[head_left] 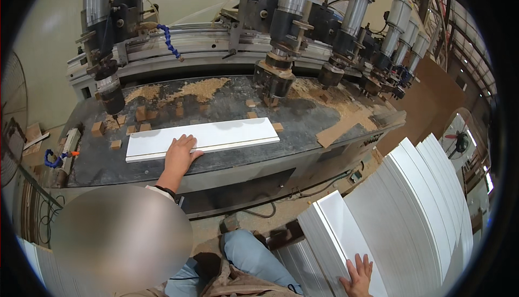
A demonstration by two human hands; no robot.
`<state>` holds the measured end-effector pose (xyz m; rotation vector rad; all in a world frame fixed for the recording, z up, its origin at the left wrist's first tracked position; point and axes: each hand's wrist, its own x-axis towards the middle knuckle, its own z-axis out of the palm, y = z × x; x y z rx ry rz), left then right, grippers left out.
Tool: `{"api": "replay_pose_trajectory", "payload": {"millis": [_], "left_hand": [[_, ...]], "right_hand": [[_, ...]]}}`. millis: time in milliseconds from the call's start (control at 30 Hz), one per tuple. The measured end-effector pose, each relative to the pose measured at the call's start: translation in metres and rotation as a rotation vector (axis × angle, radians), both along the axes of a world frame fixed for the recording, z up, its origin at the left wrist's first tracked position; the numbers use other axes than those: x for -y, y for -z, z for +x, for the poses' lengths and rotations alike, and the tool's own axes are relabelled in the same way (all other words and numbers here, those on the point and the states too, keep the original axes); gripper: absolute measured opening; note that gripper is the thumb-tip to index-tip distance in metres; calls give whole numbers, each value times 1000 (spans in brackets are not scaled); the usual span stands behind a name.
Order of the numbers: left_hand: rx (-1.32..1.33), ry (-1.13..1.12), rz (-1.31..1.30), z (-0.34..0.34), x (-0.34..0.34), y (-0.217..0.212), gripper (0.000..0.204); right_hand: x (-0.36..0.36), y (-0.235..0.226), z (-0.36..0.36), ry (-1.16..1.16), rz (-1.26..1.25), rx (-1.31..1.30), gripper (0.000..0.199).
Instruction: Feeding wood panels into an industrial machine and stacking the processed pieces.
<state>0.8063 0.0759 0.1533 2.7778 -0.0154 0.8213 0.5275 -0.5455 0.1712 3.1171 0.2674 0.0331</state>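
Observation:
A long white board with a groove along its near side (227, 136) lies on the dark machine table (238, 163). My left hand (181, 152) rests on this board near its middle, fingers stretched flat. At the lower right, my right hand (357, 277) lies with spread fingers on the top white panel (341, 222) of a stack. Neither hand is wrapped around anything. A blurred patch covers part of my left arm.
Drill heads hang over the table, one at the left (112, 94) and one at the middle (274, 78). Small wooden blocks (98, 129) and sawdust (203, 89) lie around the board. A brown strip (338, 128) sits at right. Stacked white panels (413, 189) stand beside me.

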Motion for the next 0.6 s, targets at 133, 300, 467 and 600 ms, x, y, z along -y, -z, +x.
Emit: {"api": "replay_pose_trajectory", "payload": {"millis": [133,300,467,600], "left_hand": [[-15,19,-80,15,-4,23,52],[26,9,-126,11,-39,35,45],[-5,8,-187,15,-17,21,46],[-30,-7,-189,9,-4,12,46]], "right_hand": [[-10,-7,-4,-27,9,-22,71],[-33,-12,10,-79,47,45,63],[-34,-22,-7,30,-41,40,73],[-30,-14,-16,164,-13,79,76]]}}
